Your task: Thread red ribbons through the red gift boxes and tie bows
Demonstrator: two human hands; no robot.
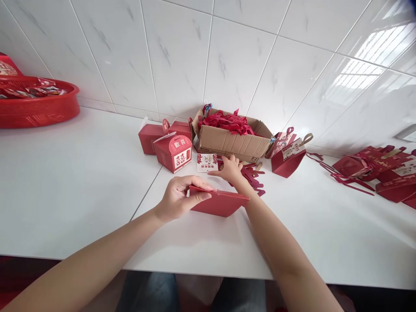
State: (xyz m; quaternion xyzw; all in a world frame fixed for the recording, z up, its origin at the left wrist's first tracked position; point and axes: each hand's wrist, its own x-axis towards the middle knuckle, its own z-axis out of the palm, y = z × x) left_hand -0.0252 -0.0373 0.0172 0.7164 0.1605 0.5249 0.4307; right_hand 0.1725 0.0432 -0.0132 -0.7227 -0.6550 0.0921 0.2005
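My left hand (177, 197) pinches the top edge of a red gift box (219, 203), thumb on the near side and fingers over the top. The box is tilted above the white table. Beyond it, my right hand (231, 169) reaches out with fingers apart, holding nothing that I can see. Its thumb lies by the lower edge of a small white printed card (207, 163); whether they touch I cannot tell. Partly hidden under that hand and forearm is a pile of dark red strap pieces (255, 175).
A cardboard box (227, 143) of red ribbons (229, 122) stands against the tiled wall. Small red boxes (173, 151) are left of it, triangular red boxes (289, 158) right. More red boxes (394, 173) lie far right with loose ribbons (344, 177). A red basket (39, 112) holds wrapped packets.
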